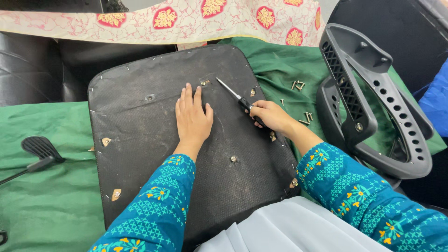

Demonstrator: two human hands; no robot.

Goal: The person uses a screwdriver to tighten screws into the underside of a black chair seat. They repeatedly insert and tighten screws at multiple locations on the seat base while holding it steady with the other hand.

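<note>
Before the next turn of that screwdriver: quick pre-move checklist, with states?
1. Left hand flat on the seat base, steadying it: ok.
2. Right hand wrapped around the screwdriver handle: ok.
3. Tip seated in the fitting near the top edge: not ok, tip lies just beside it.
4. Loose screws on the green cloth, off the base: ok.
5. Armrest frame clear of the right elbow: ok.
6. Bit matches the screw head: cannot tell.
</note>
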